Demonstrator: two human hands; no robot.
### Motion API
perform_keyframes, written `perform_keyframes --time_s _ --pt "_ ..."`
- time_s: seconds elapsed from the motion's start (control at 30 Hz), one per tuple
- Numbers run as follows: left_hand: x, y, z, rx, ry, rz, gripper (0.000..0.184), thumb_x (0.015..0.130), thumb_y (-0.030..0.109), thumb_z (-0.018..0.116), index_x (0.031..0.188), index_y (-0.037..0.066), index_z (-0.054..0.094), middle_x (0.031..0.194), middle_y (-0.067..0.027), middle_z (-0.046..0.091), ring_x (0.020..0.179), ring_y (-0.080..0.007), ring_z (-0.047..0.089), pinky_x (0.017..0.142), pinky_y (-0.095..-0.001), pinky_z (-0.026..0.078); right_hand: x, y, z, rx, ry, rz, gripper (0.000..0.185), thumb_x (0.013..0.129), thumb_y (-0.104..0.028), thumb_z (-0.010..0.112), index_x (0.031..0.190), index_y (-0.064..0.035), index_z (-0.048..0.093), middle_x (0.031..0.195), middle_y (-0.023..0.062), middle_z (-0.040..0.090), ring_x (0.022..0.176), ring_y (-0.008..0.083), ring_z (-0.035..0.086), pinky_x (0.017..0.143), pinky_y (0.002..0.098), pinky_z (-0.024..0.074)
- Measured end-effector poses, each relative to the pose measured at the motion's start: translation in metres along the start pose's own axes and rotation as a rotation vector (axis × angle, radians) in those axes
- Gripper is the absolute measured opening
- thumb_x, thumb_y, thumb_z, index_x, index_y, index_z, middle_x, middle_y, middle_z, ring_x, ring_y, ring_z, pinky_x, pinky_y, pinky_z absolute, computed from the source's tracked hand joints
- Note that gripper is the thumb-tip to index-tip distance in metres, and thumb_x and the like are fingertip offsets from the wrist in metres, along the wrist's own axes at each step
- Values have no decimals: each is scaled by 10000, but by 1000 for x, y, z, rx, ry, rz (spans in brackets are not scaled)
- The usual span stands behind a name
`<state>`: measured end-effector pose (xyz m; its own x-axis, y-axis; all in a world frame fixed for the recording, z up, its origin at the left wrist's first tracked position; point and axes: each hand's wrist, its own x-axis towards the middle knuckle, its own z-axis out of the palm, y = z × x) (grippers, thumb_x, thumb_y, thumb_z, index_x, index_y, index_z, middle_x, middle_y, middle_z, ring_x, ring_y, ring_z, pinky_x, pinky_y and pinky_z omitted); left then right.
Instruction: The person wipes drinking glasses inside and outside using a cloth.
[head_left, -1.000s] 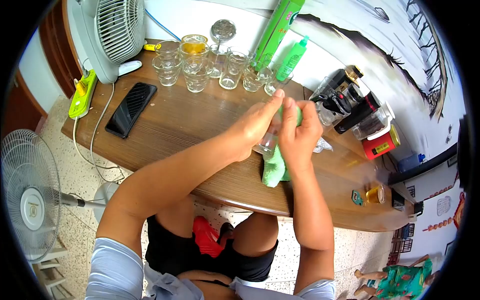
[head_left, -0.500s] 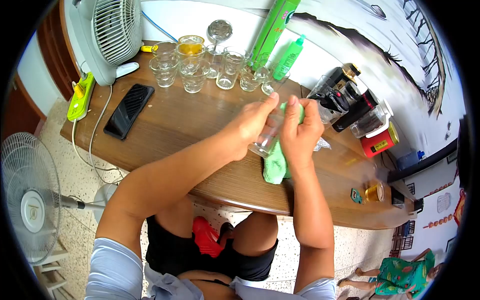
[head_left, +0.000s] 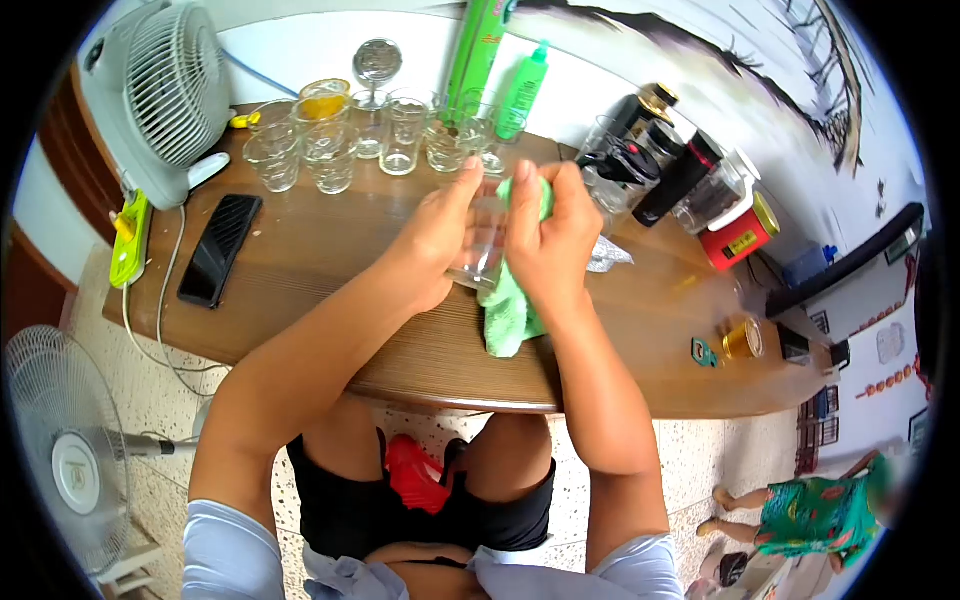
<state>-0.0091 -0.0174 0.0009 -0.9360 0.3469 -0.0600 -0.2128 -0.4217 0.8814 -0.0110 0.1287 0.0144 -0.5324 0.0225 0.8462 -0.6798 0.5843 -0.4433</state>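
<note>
A clear drinking glass (head_left: 478, 262) is tilted between my two hands above the near part of the table. My left hand (head_left: 432, 238) is wrapped round its left side, thumb pointing up. In my right hand (head_left: 548, 238) is a light green cloth (head_left: 510, 322), pressed against the glass's right side. Part of the cloth shows above the fingers, and the rest hangs below toward the tabletop. The fingers hide much of the glass, including most of its upper part. Just beyond my hands stand several more glasses (head_left: 400, 140) in a cluster.
A phone (head_left: 220, 250) lies at the left, near a power strip (head_left: 130, 240) and a box fan (head_left: 165, 100). Behind are a green bottle (head_left: 522, 95), a dark thermos (head_left: 678, 180) and a red tin (head_left: 738, 233). Another person (head_left: 815, 510) is at the lower right.
The view has shifted, so the table's objects sit further left in it. My hands stay closed on the glass and cloth, with little visible change in grip.
</note>
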Motion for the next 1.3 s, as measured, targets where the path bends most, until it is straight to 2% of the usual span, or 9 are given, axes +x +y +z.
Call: perform_keyframes --time_s 0.13,0.43,0.67,0.7,0.8,0.83,0.93,1.17,1.3 --pt "-4 -3 12 -87 51 -48 597 1080 632 473 1267 88 633 1116 -69 694 924 -158 683 784 -333 576 -1 5 -2 43 37 69 236 1014 -149 686 859 -10 575 767 183 601 662 393 605 606 447 480" --pt "-1 7 -9 67 316 154 563 1037 552 635 1341 82 578 1072 -29 652 993 -163 639 870 -342 534 -21 -13 12 182 -104 -304 126 941 -109 732 936 -26 637 824 164 638 730 391 649 641 449 523" --pt "-8 6 12 -43 -55 19 377 1104 448 549 1317 150 641 1120 6 678 1015 -127 656 884 -335 541 -3 16 2 144 127 -115 196 940 -132 720 887 -21 567 823 197 605 765 447 625 649 510 508" --pt "6 11 -19 -162 -577 -141 397 1112 454 524 1340 145 627 1177 -6 701 1073 -144 679 932 -338 550 -1 20 -2 140 122 -69 194 937 -136 717 893 -17 570 825 205 610 779 452 625 656 525 499" --pt "0 -4 0 -81 -150 -17 441 1119 474 489 1357 125 612 1216 -19 709 1099 -156 686 962 -347 555 -3 23 1 144 160 -84 182 936 -130 708 904 -13 573 827 203 614 786 451 622 664 529 496" --pt "4 -4 -8 -103 -200 -6 495 1115 495 480 1389 99 593 1281 -56 697 1161 -195 678 1023 -376 544 -7 20 3 171 135 -76 197 926 -166 701 913 -14 577 838 209 617 790 452 622 671 536 493" --pt "0 8 2 -120 125 4 544 1106 541 461 1279 62 653 1142 -72 742 1055 -213 719 918 -387 579 -20 7 11 198 1 -124 219 914 -214 695 908 -25 586 842 201 619 799 435 632 696 530 510" --pt "1 13 2 -90 251 -80 473 1134 453 441 1371 80 610 1267 -60 704 1168 -198 681 1026 -371 549 -23 1 14 216 59 -271 208 928 -188 717 904 -19 598 823 207 627 740 435 626 643 494 519" --pt "17 -9 -26 -63 -52 -27 440 1150 437 409 1327 102 633 1186 -36 726 1075 -158 708 940 -347 576 -2 19 0 131 177 -151 193 943 -162 713 895 -15 598 814 215 628 730 449 628 626 497 509"
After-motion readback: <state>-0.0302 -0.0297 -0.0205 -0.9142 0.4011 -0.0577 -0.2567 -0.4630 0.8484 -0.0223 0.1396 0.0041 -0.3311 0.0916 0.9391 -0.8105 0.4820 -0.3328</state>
